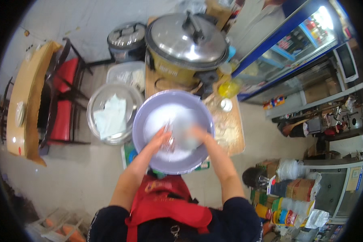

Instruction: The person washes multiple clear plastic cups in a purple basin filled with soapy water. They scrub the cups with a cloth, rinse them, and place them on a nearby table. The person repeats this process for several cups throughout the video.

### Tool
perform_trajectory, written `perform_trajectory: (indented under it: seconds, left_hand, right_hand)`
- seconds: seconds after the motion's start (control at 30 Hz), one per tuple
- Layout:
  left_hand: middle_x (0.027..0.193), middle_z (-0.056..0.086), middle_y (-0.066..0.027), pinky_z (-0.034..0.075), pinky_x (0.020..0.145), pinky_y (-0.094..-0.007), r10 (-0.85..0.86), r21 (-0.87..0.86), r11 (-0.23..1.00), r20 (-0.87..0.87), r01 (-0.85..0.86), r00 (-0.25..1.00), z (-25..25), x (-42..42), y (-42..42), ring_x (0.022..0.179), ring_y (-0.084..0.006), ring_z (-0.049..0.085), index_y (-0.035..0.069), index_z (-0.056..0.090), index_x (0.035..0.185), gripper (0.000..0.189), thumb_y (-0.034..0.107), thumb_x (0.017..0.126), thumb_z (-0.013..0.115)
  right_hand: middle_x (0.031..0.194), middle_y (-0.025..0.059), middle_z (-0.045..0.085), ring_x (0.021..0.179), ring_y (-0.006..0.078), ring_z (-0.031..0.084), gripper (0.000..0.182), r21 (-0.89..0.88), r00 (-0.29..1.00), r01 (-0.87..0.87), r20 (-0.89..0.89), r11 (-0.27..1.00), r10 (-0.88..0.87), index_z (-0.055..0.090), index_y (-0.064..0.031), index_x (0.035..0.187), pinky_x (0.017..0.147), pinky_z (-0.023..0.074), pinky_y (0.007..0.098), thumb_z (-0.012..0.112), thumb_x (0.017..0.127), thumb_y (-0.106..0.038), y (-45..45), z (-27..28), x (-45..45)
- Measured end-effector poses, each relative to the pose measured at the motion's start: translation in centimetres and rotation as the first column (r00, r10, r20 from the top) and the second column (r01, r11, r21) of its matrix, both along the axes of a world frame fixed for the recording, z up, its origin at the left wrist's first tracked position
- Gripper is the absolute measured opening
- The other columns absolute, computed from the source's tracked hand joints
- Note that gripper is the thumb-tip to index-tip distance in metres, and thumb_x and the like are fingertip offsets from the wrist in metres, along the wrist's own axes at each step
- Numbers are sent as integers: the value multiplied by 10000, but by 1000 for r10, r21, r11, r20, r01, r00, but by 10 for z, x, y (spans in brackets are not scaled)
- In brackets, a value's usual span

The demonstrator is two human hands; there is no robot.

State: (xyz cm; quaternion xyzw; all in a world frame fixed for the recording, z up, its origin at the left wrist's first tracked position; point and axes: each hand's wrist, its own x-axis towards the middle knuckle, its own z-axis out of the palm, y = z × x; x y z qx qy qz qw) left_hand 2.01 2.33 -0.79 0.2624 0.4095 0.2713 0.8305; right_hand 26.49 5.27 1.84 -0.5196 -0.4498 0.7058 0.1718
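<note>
A lavender plastic basin (173,170) stands before me, with white contents (157,121) that look like suds. Inside it, my left hand (161,141) grips a clear, shiny vessel (168,142), possibly a drinking glass. To the right of that, my right hand (199,135) is smeared by motion. Its fingers are at a pale grey item (184,130), too blurred to name, which appears to be in its grasp. Both forearms reach over the basin's near rim.
A large lidded electric cooker (172,71) stands on a wooden table (237,127) behind the basin. Left are a steel bowl (92,121) with a pale cloth (112,116) and a clear plastic tub (112,72). A white cap (226,105) and yellow container (228,89) sit right.
</note>
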Motion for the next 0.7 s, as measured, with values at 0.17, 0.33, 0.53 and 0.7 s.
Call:
perform_trajectory:
  seconds: [0.17, 0.33, 0.53, 0.7]
  left_hand:
    - [959, 619, -131, 512, 615, -463, 181, -235, 961, 123, -149, 976, -7, 11, -2, 747, -238, 621, 189, 355, 1366, 586, 386, 869, 595]
    - [1078, 567, -199, 499, 603, -468, 229, -249, 940, -54, -235, 972, 5, 6, -3, 801, -306, 604, 176, 348, 1346, 612, 425, 841, 590]
    - [1137, 562, -209, 503, 664, -457, 168, -383, 904, -95, -192, 981, -31, 7, -8, 879, -331, 599, 108, 416, 1300, 612, 507, 853, 539]
    - [1181, 526, -198, 501, 771, -435, 147, -89, 981, -232, -171, 962, -55, 34, 10, 981, -306, 575, 8, 387, 1306, 700, 497, 846, 583]
  right_hand:
    - [980, 104, 652, 875, 206, 644, 404, 104, 943, 332, -48, 937, -329, 583, -6, 1148, 751, 537, 358, 668, 766, -107, -29, -64, -12]
    - [954, 123, 649, 827, 208, 641, 349, -222, 664, 688, -192, 691, -723, 601, 18, 1084, 693, 527, 366, 655, 787, -156, -63, -94, -62]
    - [942, 131, 646, 816, 225, 634, 368, -186, 609, 765, -100, 616, -787, 600, 40, 1051, 694, 505, 364, 646, 797, -222, -87, -80, -79]
    - [977, 186, 636, 900, 284, 631, 422, 66, 652, 751, 91, 657, -753, 561, 61, 1085, 775, 496, 414, 635, 795, -236, -77, -124, -53]
